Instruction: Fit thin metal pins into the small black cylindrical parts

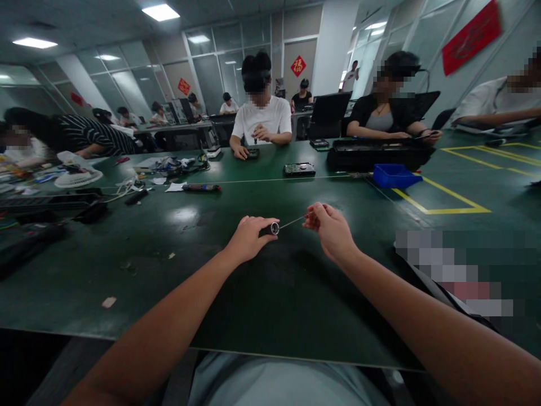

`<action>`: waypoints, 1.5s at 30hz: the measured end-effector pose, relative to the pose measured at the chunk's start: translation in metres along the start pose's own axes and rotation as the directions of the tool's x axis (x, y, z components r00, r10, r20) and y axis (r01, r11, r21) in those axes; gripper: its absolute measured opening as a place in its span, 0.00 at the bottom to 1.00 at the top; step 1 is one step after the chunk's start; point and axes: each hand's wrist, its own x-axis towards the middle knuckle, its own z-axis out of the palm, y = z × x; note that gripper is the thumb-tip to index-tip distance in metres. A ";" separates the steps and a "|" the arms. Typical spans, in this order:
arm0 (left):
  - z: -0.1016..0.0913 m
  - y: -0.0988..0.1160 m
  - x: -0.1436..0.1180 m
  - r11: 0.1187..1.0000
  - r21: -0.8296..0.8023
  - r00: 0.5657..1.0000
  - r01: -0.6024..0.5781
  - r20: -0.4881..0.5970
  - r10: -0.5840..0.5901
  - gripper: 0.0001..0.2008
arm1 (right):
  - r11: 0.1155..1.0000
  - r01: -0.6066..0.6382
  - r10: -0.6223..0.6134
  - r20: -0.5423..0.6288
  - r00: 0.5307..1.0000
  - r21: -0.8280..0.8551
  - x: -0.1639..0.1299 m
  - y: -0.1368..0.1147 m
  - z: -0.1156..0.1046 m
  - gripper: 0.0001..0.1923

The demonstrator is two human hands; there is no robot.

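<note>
In front of me, above the green table, my left hand (248, 238) is closed around a short black cylinder (274, 229), which looks like a small flashlight body. Its silver-rimmed round end faces right. A thin metal rod (292, 222) runs from that end up to my right hand (333, 228), where thumb and fingers pinch it. Whether the rod's tip goes inside the cylinder or only touches its rim, I cannot tell. A little red shows at the pinching fingers.
Farther off lie a black-and-red tool (202, 188), an open circuit-board device (299, 169) and a blue bin (395, 176). Tangled cables (177, 165) are at left. Across the table a person in a white shirt (262, 124) works on a small device. The table edge is close to me.
</note>
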 end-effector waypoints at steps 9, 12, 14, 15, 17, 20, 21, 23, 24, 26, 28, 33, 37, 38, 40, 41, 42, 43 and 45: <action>0.003 0.000 -0.001 1.000 -0.022 1.000 0.004 -0.022 -0.004 0.20 | 0.967 0.182 -0.169 0.083 0.982 -0.179 -0.011 -0.005 0.004 0.14; 0.003 0.001 -0.001 0.999 -0.031 0.999 0.007 -0.032 -0.008 0.20 | 0.953 0.203 -0.182 0.109 0.977 -0.225 -0.014 -0.008 0.005 0.14; 0.002 0.001 -0.002 0.999 -0.035 0.999 0.011 -0.033 -0.012 0.20 | 0.947 0.209 -0.184 0.123 0.975 -0.245 -0.016 -0.012 0.005 0.14; 0.002 0.001 -0.002 0.999 -0.036 0.999 0.015 -0.033 -0.016 0.20 | 0.941 0.212 -0.184 0.127 0.975 -0.265 -0.017 -0.015 0.005 0.14; 0.003 0.001 -0.002 0.999 -0.035 0.999 0.017 -0.030 -0.018 0.21 | 0.913 0.214 -0.181 0.127 0.975 -0.346 -0.019 -0.020 0.004 0.15; 0.004 0.001 -0.002 0.999 -0.038 1.000 0.010 -0.029 -0.011 0.20 | 0.842 0.215 -0.180 0.118 0.977 -0.494 -0.020 -0.025 0.003 0.18; 0.004 0.001 -0.002 0.999 -0.042 0.999 0.007 -0.031 -0.009 0.20 | 0.830 0.228 -0.190 0.126 0.974 -0.509 -0.021 -0.026 0.003 0.17; 0.005 0.000 -0.002 0.999 -0.049 0.999 0.010 -0.040 -0.012 0.20 | 0.829 0.277 -0.228 0.157 0.961 -0.485 -0.021 -0.025 0.003 0.14; 0.005 0.000 -0.002 0.999 -0.051 0.999 0.013 -0.044 -0.015 0.20 | 0.834 0.298 -0.244 0.175 0.954 -0.465 -0.021 -0.024 0.003 0.11; 0.006 0.000 -0.003 0.998 -0.056 0.999 0.017 -0.046 -0.019 0.20 | 0.839 0.324 -0.259 0.203 0.944 -0.437 -0.022 -0.022 0.003 0.08; 0.005 0.000 -0.003 0.998 -0.059 0.999 0.016 -0.045 -0.019 0.20 | 0.831 0.330 -0.249 0.230 0.941 -0.448 -0.023 -0.021 0.002 0.08; 0.004 0.001 -0.003 0.998 -0.059 0.998 0.027 -0.046 -0.030 0.20 | 0.796 0.332 -0.254 0.218 0.942 -0.507 -0.024 -0.020 0.002 0.14; 0.003 0.004 -0.003 0.996 -0.073 0.996 0.053 -0.072 -0.058 0.20 | 0.909 0.281 -0.241 0.162 0.957 -0.307 -0.022 -0.016 0.005 0.10; 0.002 0.004 -0.003 0.996 -0.076 0.995 0.055 -0.076 -0.061 0.20 | 0.935 0.255 -0.222 0.153 0.963 -0.247 -0.021 -0.014 0.006 0.10; 0.001 0.005 -0.003 0.996 -0.082 0.995 0.041 -0.084 -0.048 0.20 | 0.972 0.193 -0.175 0.134 0.975 -0.135 -0.018 -0.011 0.008 0.12; 0.000 0.005 -0.003 0.996 -0.086 0.995 0.022 -0.091 -0.030 0.20 | 0.985 0.154 -0.145 0.117 0.982 -0.072 -0.016 -0.010 0.008 0.13; 0.000 0.004 -0.002 0.996 -0.086 0.995 -0.004 -0.096 -0.005 0.20 | 0.994 0.107 -0.106 0.097 0.990 -0.003 -0.014 -0.008 0.009 0.13; -0.001 0.004 -0.002 0.996 -0.083 0.995 -0.034 -0.098 0.026 0.20 | 0.997 0.050 -0.055 0.077 0.995 0.066 -0.012 -0.007 0.009 0.13; -0.002 0.001 0.000 0.995 -0.057 0.994 -0.076 -0.087 0.071 0.20 | 0.982 -0.077 0.067 0.061 0.996 0.175 -0.007 -0.005 0.007 0.13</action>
